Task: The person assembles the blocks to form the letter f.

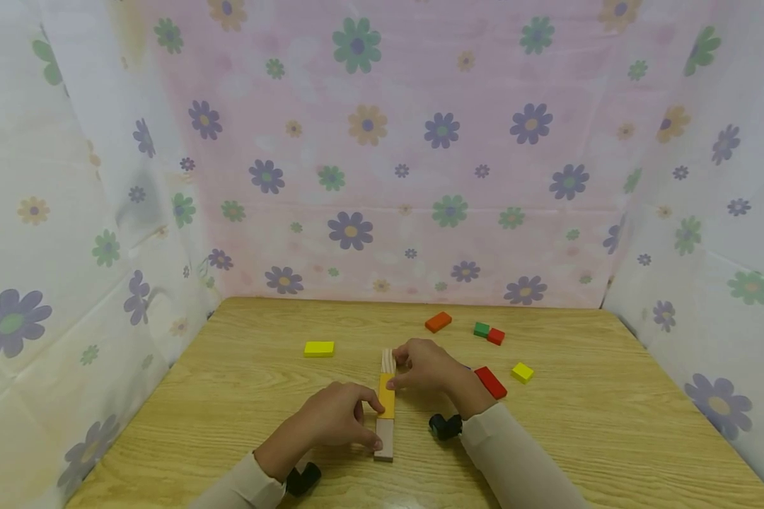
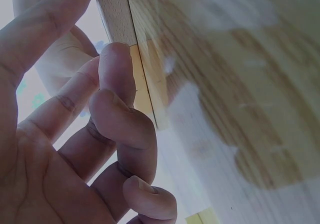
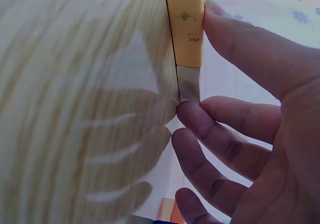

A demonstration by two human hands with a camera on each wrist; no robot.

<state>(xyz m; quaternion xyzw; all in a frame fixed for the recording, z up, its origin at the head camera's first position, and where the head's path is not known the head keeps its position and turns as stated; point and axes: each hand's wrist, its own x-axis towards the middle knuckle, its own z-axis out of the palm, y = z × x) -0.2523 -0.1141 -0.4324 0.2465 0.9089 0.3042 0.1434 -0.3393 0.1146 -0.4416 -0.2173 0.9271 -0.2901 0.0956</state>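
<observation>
Three blocks stand on edge in one line on the wooden table [image 1: 242, 396]: a pale wooden block [image 1: 388, 359] at the far end, a yellow block [image 1: 387, 397] in the middle and another pale wooden block [image 1: 385, 440] nearest me. My left hand [image 1: 377, 424] lies at the line's left side, fingers bent, thumb on the yellow block and index fingertip on the near wooden block [image 2: 115, 14]. From the right, my right hand [image 1: 395, 371] lays its thumb along the yellow block [image 3: 189, 29] and its fingertips on the far wooden block [image 3: 189, 86].
Loose blocks lie flat around: a yellow one [image 1: 319, 348] at the left, an orange one [image 1: 438, 322], a green one [image 1: 481, 329] and a small red one [image 1: 496, 336] at the back, a long red one [image 1: 490, 382] and a small yellow one [image 1: 522, 372] at the right. Flowered cloth walls three sides.
</observation>
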